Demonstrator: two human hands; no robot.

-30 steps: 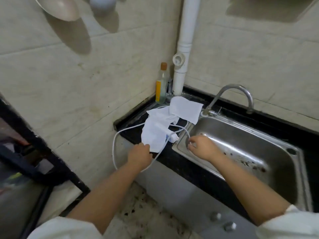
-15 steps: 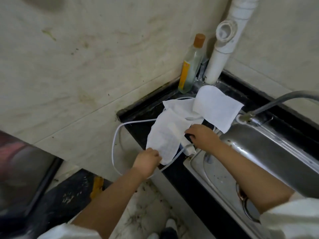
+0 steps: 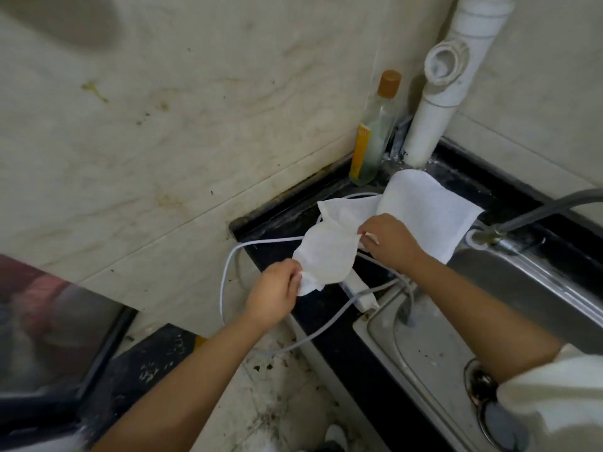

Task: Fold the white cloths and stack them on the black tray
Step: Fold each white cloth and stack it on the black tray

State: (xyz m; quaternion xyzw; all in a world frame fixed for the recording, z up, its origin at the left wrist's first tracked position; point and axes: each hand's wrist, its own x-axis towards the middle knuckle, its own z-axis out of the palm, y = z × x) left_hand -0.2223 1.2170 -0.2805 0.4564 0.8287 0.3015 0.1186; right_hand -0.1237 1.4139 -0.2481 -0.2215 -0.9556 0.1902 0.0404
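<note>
A crumpled white cloth (image 3: 326,252) lies on the black counter (image 3: 277,230) left of the sink. My left hand (image 3: 272,296) pinches its near lower corner. My right hand (image 3: 390,241) grips its right edge, fingers curled on the fabric. A second white cloth (image 3: 427,212) lies flatter behind my right hand, reaching the sink rim. No black tray is in view.
A white cable (image 3: 225,282) loops off the counter edge and runs to a white adapter (image 3: 359,293) under the cloth. A steel sink (image 3: 434,347) and faucet (image 3: 535,210) are at right. A bottle (image 3: 375,135) and white pipe (image 3: 437,102) stand in the corner.
My right hand rose from the cloth's middle to its right edge and took hold. The left hand kept its corner and the cloth bunched up. The view moved closer.
</note>
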